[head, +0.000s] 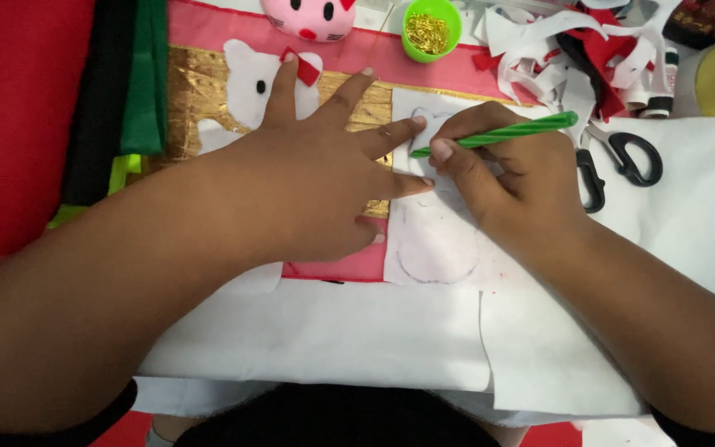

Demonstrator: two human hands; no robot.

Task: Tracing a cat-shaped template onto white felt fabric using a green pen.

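- Felt sheets covered the tabletop [705, 207]; a green cup [431, 30] of gold pins [428, 33] stood at its far edge.
- Left hand [316, 182] lay splayed, pressing white felt [436, 240].
- Right hand [506, 178] gripped a green pencil [498, 135], tip on that felt.

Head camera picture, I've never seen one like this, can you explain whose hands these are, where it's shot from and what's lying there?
The single view comes from a camera on a person's head, looking down at their own two bare hands. The left hand lies spread flat, pressing down a white felt piece. The right hand holds a green pencil, its tip on that piece, where a faint drawn outline shows. Around them lie black-handled scissors, a green cup of gold pins, red and white scraps, a white cat cutout and a pink plush toy.
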